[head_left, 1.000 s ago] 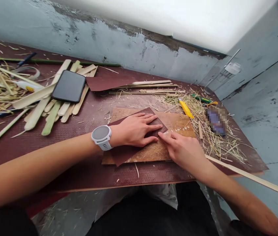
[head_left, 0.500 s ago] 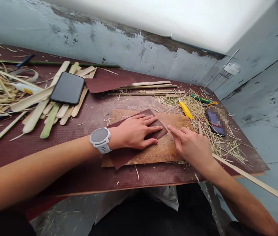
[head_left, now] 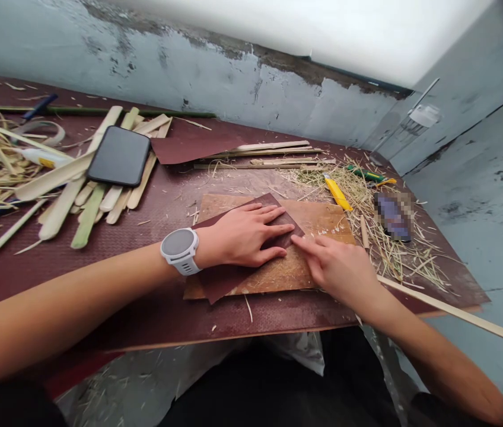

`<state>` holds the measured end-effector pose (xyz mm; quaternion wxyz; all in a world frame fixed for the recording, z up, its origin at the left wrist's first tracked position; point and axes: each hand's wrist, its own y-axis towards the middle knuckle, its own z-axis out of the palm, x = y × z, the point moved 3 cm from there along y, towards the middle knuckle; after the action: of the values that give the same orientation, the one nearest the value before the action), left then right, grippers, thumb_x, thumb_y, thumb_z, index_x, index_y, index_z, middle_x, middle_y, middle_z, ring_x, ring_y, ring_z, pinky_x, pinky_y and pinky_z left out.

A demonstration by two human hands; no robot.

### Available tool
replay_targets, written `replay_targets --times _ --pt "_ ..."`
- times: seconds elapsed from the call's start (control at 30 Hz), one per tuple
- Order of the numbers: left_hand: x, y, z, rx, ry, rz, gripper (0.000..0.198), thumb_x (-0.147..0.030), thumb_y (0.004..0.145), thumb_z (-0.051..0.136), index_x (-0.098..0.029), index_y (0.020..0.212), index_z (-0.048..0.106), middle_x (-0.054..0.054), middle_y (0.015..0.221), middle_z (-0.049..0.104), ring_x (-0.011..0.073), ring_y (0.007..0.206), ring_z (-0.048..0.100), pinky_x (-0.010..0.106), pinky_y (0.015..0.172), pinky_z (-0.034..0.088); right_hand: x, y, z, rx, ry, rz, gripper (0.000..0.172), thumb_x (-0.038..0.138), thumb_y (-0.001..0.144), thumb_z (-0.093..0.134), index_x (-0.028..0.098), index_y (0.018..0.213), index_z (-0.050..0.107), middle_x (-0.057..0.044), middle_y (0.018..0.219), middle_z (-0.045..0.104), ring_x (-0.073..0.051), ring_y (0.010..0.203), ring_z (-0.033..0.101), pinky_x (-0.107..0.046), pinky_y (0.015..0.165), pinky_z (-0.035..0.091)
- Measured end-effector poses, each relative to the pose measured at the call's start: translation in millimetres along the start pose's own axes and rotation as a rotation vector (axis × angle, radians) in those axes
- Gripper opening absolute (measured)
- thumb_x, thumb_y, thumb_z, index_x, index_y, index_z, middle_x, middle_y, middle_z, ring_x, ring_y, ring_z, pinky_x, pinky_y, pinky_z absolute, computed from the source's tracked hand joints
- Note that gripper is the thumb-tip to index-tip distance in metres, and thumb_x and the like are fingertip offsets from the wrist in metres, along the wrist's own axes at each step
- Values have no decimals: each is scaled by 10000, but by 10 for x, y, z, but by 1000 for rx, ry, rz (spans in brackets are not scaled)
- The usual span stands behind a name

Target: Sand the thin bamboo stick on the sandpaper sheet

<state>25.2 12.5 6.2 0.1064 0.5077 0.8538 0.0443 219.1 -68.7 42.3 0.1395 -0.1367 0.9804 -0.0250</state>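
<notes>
My left hand [head_left: 251,234], with a white watch at its wrist, lies flat with spread fingers on a dark brown sheet of sandpaper [head_left: 229,283]. The sheet rests slantwise on a worn wooden board [head_left: 287,274]. At the sheet's right edge is my right hand [head_left: 338,264], index finger stretched towards the left and the other fingers curled. A long, pale bamboo strip [head_left: 451,309] runs from under this hand out past the table's right edge, in line with the index finger. The strip's inner end is hidden by my hands and the sheet.
A phone [head_left: 119,155] lies on flat bamboo slats [head_left: 67,207] at left. Behind the board are another brown sheet [head_left: 189,148] and thin strips. A yellow utility knife [head_left: 337,191], shavings [head_left: 394,258] and a blurred dark object [head_left: 392,217] lie at right. The wall bounds the table's back.
My right hand has slid left, its fingertip now at the sandpaper's edge, and the bamboo strip has shifted with it. My left hand stays flat on the sheet.
</notes>
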Motion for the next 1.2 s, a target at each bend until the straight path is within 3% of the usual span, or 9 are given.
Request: replay_targets --times 0.6,0.73,0.9,1.1,1.2 --pt "-23 9 -41 29 -5 -3 668 -645 1063 450 -252 1602 487 156 1688 387 352 1544 438 518 1297 324 -13 13 -37 31 -111 51 495 291 1066 410 375 1520 586 -50 1023 758 -202 773 729 -329 547 240" --pt "-33 10 -42 32 -2 1 669 -654 1067 429 -255 1600 490 161 1687 384 355 1546 433 524 1289 334 8 -2 -30 39 -111 -3 505 305 1064 430 378 1549 551 -59 1062 761 -186 738 723 -330 545 226" --pt "-18 16 -29 40 14 9 666 -643 1076 416 -254 1615 463 159 1691 379 353 1562 407 525 1299 314 -222 63 17 -47 -148 57 458 314 1090 407 369 1494 618 -45 1035 783 -206 755 730 -325 560 244" --pt "76 16 -81 47 -115 79 804 -657 1019 563 -88 1580 477 199 1655 421 323 1552 428 450 1314 317 -453 97 -80 -173 176 -34 406 321 1101 428 326 1408 695 -34 1105 814 -180 819 734 -288 620 375" --pt "49 -36 -143 91 -140 175 620 -526 1034 595 -199 1558 544 123 1719 318 350 1620 268 510 1351 229 -471 78 -162 -95 494 -149 385 384 1108 447 291 1347 733 -8 891 797 -139 689 672 -258 628 405"
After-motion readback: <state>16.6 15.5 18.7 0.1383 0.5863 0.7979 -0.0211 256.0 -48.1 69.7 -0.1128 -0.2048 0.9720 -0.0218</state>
